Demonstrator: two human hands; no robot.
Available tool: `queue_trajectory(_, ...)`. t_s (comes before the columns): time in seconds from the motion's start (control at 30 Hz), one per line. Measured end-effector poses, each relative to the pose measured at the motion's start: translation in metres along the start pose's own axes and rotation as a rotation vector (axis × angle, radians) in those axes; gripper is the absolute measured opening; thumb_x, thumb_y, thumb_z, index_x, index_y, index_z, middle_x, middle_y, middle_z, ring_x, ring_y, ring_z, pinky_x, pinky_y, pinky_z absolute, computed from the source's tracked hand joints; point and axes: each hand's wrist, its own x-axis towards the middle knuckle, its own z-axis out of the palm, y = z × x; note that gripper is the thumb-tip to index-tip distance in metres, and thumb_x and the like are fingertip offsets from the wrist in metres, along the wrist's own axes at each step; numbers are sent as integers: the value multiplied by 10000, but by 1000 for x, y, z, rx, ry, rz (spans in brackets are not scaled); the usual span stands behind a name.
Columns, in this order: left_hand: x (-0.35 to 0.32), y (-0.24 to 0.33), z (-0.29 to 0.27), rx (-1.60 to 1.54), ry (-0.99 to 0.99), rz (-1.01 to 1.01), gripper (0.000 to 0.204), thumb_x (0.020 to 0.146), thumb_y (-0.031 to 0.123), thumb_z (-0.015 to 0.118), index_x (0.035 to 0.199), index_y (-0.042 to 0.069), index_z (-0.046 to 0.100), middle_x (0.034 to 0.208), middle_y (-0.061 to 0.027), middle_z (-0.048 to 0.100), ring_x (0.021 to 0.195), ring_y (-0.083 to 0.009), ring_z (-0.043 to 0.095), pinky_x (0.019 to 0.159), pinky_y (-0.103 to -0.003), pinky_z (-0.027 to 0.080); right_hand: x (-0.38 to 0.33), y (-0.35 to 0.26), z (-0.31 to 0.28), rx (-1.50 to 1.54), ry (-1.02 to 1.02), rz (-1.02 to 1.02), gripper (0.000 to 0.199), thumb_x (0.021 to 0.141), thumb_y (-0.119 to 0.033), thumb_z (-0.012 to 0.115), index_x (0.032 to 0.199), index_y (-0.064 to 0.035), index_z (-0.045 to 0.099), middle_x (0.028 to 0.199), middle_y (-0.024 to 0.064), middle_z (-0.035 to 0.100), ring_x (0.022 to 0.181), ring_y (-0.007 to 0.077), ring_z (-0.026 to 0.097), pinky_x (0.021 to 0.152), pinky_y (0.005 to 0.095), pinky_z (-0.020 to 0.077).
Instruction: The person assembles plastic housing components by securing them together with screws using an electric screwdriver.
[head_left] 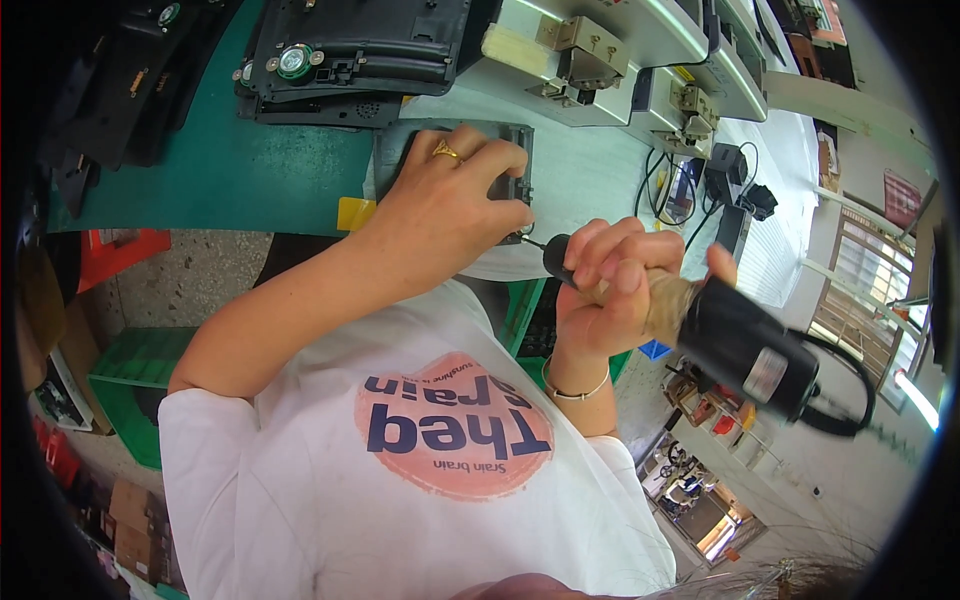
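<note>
Head view | right hand (610, 285) fingers grip electric screwdriver (700, 330), tip pointing left | left hand (450, 200) clasps panel (515, 160)

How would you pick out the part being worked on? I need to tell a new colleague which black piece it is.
Start at the green mat on the bench. At its right edge, on the white surface, lies a dark plastic housing pressed down by the left hand. Unlike the black housings stacked behind it, it has the electric screwdriver tip at its edge.

White short-sleeved tee (300, 480) with round pink print on chest; gold ring (446, 152) above that print, thin bracelet (575, 392) just right of it
</note>
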Motion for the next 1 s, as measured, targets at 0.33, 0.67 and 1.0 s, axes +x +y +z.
queue_trajectory(0.33,-7,1,5,187,83,126,240,670,163,707,885,269,716,1073,8,556,1040,-231,529,882,-421,388,-16,2,-11,26,-42,-75,753,888,-48,670,1414,-253,171,775,58,535,563,182,542,549,361,512)
queue_trajectory(0.67,-4,10,4,260,114,61,177,707,193,695,869,246,745,1077,-13,552,1096,-226,498,943,-454,352,7,14,-8,-181,-174,-28,467,885,36,629,1221,-134,354,742,71,551,520,155,487,495,329,467)
queue_trajectory(1.0,-20,21,0,210,36,88,374,703,219,782,1066,240,698,1247,-52,510,1206,-266,445,986,-481,299,15,4,-31,152,-13,63,565,875,-35,663,1341,-132,358,680,25,464,522,158,479,480,313,441)
